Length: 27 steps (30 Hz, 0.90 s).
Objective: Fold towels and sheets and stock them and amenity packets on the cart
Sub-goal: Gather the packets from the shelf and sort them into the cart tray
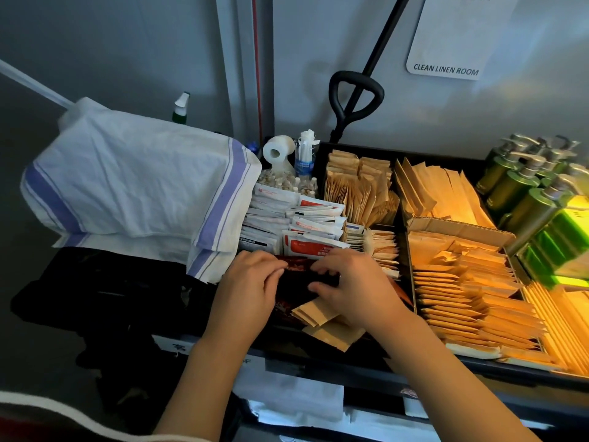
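The dark red packets [294, 266] are mostly covered by both hands, so their print cannot be read. The wall sign [452, 36] is cut by the top edge. The green pump bottles [522, 193] at the cart tray's right end run off the right edge, blurred by glare.

cart tray [357, 148] holds packets [465, 291], bottles [522, 199], towels [134, 180].

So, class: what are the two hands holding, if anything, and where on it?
Both hands, left and right, pinch dark red packets by their top edge, fingers curled over it.
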Each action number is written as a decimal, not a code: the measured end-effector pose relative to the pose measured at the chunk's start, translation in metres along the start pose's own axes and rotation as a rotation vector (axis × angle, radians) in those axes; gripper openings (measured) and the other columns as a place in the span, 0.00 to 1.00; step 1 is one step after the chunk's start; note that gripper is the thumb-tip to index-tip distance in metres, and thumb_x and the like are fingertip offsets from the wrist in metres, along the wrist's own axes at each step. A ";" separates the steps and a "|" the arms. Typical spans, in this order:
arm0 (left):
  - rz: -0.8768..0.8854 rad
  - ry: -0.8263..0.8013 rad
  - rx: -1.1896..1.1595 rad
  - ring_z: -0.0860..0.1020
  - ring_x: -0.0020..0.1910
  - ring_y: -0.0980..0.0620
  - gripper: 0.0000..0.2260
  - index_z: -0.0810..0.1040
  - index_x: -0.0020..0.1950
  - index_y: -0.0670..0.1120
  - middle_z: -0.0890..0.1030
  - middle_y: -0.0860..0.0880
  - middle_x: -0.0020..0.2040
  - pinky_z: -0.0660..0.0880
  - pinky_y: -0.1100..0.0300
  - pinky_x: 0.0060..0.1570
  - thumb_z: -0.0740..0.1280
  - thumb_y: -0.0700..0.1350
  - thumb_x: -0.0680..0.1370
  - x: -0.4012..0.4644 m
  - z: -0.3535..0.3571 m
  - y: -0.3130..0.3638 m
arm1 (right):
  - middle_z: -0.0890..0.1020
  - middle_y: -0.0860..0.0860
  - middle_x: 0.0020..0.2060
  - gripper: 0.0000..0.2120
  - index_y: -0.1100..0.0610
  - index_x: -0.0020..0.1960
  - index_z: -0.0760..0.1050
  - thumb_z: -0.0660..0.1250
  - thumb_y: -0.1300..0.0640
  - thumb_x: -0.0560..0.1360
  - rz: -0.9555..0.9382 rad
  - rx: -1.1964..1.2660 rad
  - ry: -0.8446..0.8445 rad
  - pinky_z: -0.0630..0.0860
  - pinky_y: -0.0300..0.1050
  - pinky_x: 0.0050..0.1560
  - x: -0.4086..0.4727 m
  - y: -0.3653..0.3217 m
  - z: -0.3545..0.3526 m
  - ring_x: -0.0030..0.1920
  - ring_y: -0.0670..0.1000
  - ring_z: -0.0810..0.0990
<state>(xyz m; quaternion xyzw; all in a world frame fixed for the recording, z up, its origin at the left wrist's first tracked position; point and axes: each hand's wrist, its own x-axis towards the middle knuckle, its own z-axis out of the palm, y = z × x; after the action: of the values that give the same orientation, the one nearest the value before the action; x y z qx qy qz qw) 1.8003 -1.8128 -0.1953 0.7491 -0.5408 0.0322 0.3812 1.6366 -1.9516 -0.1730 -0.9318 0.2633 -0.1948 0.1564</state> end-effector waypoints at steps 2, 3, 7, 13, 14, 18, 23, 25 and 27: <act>0.018 0.011 -0.024 0.77 0.55 0.56 0.08 0.86 0.58 0.47 0.82 0.55 0.52 0.76 0.60 0.56 0.71 0.41 0.81 0.003 0.002 0.009 | 0.83 0.43 0.52 0.16 0.48 0.60 0.84 0.78 0.48 0.73 0.027 0.004 -0.007 0.78 0.45 0.56 -0.004 0.012 -0.016 0.54 0.45 0.79; 0.033 0.001 -0.041 0.76 0.55 0.56 0.08 0.86 0.58 0.47 0.82 0.55 0.52 0.75 0.61 0.57 0.71 0.41 0.80 0.005 0.003 0.014 | 0.83 0.42 0.53 0.16 0.48 0.60 0.84 0.78 0.48 0.73 0.047 -0.010 -0.003 0.78 0.45 0.57 -0.007 0.019 -0.023 0.55 0.45 0.79; 0.090 -0.076 -0.100 0.76 0.56 0.57 0.09 0.86 0.59 0.48 0.82 0.56 0.53 0.75 0.61 0.58 0.72 0.42 0.80 0.015 0.017 0.040 | 0.83 0.41 0.54 0.17 0.46 0.60 0.84 0.78 0.45 0.73 0.194 -0.042 0.046 0.78 0.41 0.55 -0.025 0.050 -0.047 0.53 0.41 0.78; 0.113 -0.186 -0.112 0.73 0.60 0.58 0.12 0.84 0.63 0.52 0.80 0.57 0.57 0.74 0.57 0.62 0.70 0.45 0.81 0.029 0.050 0.070 | 0.83 0.41 0.58 0.23 0.46 0.66 0.81 0.74 0.40 0.74 0.312 -0.049 0.012 0.78 0.39 0.53 -0.043 0.076 -0.058 0.54 0.41 0.78; 0.116 -0.201 -0.117 0.73 0.60 0.58 0.12 0.83 0.64 0.53 0.80 0.58 0.58 0.74 0.57 0.63 0.70 0.46 0.81 0.031 0.055 0.073 | 0.84 0.41 0.58 0.21 0.46 0.66 0.80 0.74 0.42 0.75 0.309 -0.053 0.015 0.78 0.39 0.54 -0.045 0.078 -0.057 0.55 0.40 0.79; 0.107 -0.239 -0.101 0.72 0.63 0.60 0.14 0.80 0.67 0.56 0.79 0.60 0.62 0.73 0.55 0.67 0.70 0.48 0.81 0.035 0.068 0.083 | 0.86 0.43 0.55 0.16 0.46 0.64 0.82 0.72 0.49 0.77 0.296 -0.075 0.030 0.79 0.40 0.54 -0.051 0.079 -0.056 0.53 0.43 0.81; 0.112 -0.212 -0.146 0.74 0.64 0.60 0.17 0.79 0.69 0.55 0.78 0.60 0.63 0.75 0.55 0.66 0.71 0.47 0.80 0.041 0.066 0.086 | 0.86 0.45 0.47 0.10 0.50 0.56 0.86 0.74 0.57 0.76 0.224 -0.053 0.144 0.75 0.39 0.47 -0.049 0.074 -0.075 0.45 0.44 0.80; 0.107 -0.184 -0.156 0.73 0.65 0.61 0.19 0.77 0.71 0.56 0.77 0.61 0.64 0.74 0.56 0.66 0.70 0.48 0.81 0.044 0.061 0.084 | 0.86 0.45 0.46 0.10 0.51 0.56 0.86 0.75 0.59 0.75 0.148 -0.011 0.186 0.76 0.39 0.49 -0.045 0.067 -0.084 0.45 0.43 0.79; 0.098 -0.152 -0.170 0.73 0.66 0.62 0.21 0.74 0.73 0.58 0.76 0.63 0.66 0.73 0.58 0.66 0.71 0.49 0.80 0.046 0.053 0.081 | 0.86 0.44 0.47 0.10 0.52 0.56 0.87 0.75 0.59 0.76 0.063 0.044 0.193 0.77 0.37 0.51 -0.039 0.058 -0.090 0.47 0.41 0.81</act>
<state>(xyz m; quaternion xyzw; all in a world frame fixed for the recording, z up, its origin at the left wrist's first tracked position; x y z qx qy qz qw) 1.7324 -1.8916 -0.1680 0.6873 -0.6047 -0.0520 0.3992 1.5409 -1.9939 -0.1284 -0.8964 0.3019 -0.2842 0.1568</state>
